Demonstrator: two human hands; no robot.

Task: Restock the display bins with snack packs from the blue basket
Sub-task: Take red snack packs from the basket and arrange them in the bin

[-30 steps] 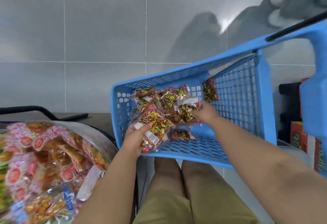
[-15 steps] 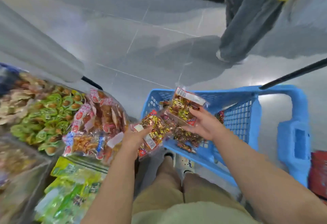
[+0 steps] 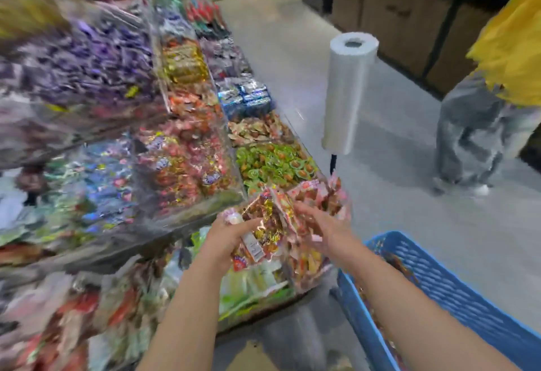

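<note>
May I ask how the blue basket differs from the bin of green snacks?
The basket is blue slotted plastic; the bin has clear walls. The basket shows only a few packs along its side; the bin is heaped full. Both hold snack packs.

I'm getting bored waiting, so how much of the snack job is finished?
Done: the display bins already look piled high. In hand: the left hand grips a bunch of snack packs by the bins; the right hand touches them too, its grip too blurred to judge. Left: these packs must go into a bin, and the blue basket seems to hold a few more along its side.
</note>
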